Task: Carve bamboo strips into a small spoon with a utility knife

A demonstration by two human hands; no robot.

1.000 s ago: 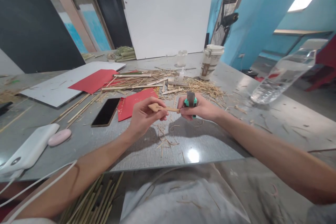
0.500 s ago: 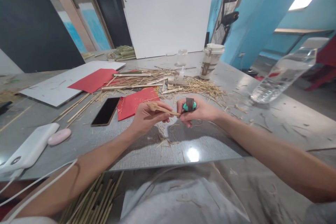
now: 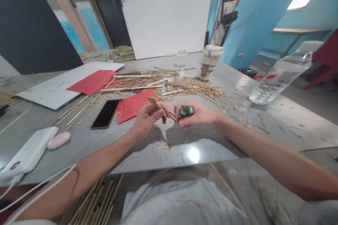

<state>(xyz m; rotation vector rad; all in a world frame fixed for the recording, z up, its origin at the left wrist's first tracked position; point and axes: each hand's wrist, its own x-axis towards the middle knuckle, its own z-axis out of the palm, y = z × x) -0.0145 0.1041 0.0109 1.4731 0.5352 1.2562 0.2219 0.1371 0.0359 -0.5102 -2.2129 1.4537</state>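
Observation:
My left hand [image 3: 146, 117] is closed on a tan strip of straw or wood [image 3: 155, 103], pinched between thumb and fingers. The strip slants, its broad pointed end up to the left. At its lower end is my right hand [image 3: 198, 114], closed around a small teal tool with a dark part [image 3: 186, 111]; what kind of tool cannot be made out. Both hands are above the grey table [image 3: 148, 154], almost touching. Behind my left hand lies a red sheet [image 3: 134, 104] sprinkled with tan bits. Thin shavings [image 3: 162, 144] are scattered below the hands.
A heap of straw and strips [image 3: 142, 82] spreads behind the hands. To the left are a phone [image 3: 105, 114], a white power bank [image 3: 30, 153] and a pink oval case [image 3: 59, 141]. A paper cup [image 3: 210, 62] and a water bottle [image 3: 280, 77] stand to the right.
The strip has tilted more steeply, its broad end now higher. My right hand has shifted slightly left and down, with the teal tool still in it.

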